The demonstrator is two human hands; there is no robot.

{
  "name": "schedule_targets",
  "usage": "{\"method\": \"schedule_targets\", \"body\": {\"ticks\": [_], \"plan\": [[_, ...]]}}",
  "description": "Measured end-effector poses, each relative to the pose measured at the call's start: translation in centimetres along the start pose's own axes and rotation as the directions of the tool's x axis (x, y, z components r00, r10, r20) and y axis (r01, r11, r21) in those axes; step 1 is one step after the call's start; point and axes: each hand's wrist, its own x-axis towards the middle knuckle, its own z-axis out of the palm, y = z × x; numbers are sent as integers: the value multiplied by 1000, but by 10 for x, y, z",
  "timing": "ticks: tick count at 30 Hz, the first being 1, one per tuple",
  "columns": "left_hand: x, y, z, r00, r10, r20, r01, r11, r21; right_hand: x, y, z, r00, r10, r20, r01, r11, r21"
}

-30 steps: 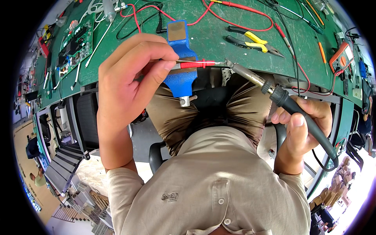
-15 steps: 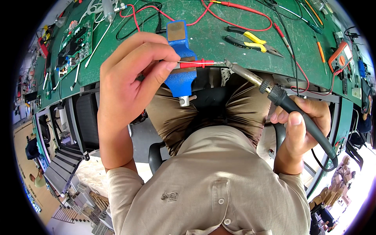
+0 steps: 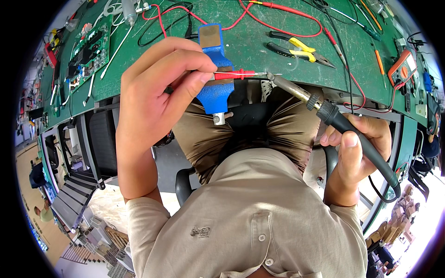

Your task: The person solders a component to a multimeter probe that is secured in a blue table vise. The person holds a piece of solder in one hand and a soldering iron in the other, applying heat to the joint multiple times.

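Observation:
A blue bench vise (image 3: 216, 98) with brown jaw faces stands at the bench edge. Its jaws grip a red test probe (image 3: 241, 74), whose metal tip points right. My left hand (image 3: 160, 85) is closed above the vise, thumb and forefinger pinching a thin silvery solder wire (image 3: 227, 72) that runs along the probe toward its tip. In my right hand (image 3: 359, 148) is a soldering iron (image 3: 340, 121) with a dark handle, slanting up to the left. The iron's tip (image 3: 270, 75) meets the probe's metal end; the exact contact is too small to make out.
Yellow-and-black pliers (image 3: 301, 50) lie behind the iron. An orange multimeter (image 3: 402, 67) sits at the right, a green circuit board (image 3: 90, 55) at the left. Red test leads (image 3: 296, 33) and black cables cross the green bench (image 3: 250, 46). The iron's cord (image 3: 382, 197) loops beside my right forearm.
My left hand, the vise and the probe have shifted very slightly to the right. The iron stays at the probe's tip, and my right hand has hardly moved.

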Motion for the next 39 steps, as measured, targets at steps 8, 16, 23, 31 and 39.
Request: {"method": "schedule_targets", "body": {"ticks": [8, 16, 23, 31, 39], "plan": [[2, 0, 0, 1000, 14, 1, -14, 999, 47, 1, 0, 0, 1000, -17, 3, 17, 1000, -15], [0, -1, -2, 1000, -23, 14, 23, 1000, 15, 1, -2, 0, 1000, -15, 15, 16, 1000, -25], [-9, -6, -8, 993, -115, 18, 116, 990, -84, 2, -5, 1, 1000, -11, 22, 11, 1000, -18], [-10, -8, -8, 995, -102, 19, 103, 989, -101, 0, -4, 5, 1000, -20, 24, 21, 999, -33], [-10, -5, -8, 992, -129, 11, 129, 987, -94, 3, -7, 6, 997, -40, -59, 42, 999, 22]]}}
